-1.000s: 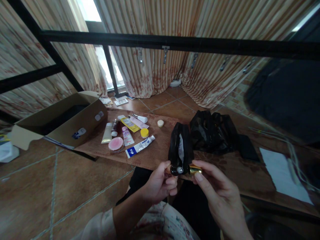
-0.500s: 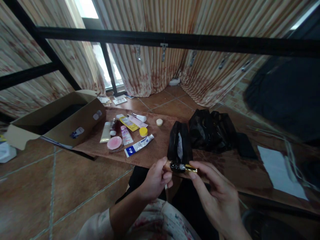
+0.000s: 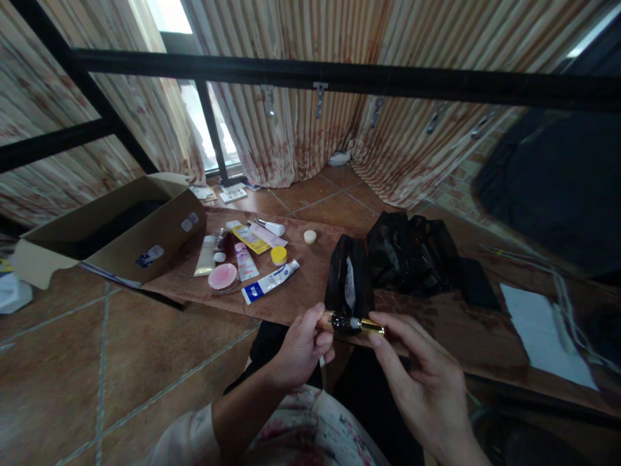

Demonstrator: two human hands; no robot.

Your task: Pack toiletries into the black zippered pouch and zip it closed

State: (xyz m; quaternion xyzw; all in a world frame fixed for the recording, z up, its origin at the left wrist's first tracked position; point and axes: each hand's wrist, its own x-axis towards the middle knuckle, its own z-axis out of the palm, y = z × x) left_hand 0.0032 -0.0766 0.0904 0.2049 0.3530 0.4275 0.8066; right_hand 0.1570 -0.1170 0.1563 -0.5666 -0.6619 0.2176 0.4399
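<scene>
Dark bottle [image 3: 345, 323] points right, axis crosswise, clamped by left grip [image 3: 299, 348]; right grip [image 3: 429, 378] pinches cap [image 3: 372, 327].

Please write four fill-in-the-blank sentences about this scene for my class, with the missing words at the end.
1. The left hand holds the dark bottle, and the gold cap is in the person's ____ hand.
2. The small round lid just beyond the blue-and-white tube is ____ in colour.
3. The top of the cardboard box is ____, not closed.
4. Behind the black rail hang striped ____.

Missing words: right; yellow; open; curtains.
</scene>
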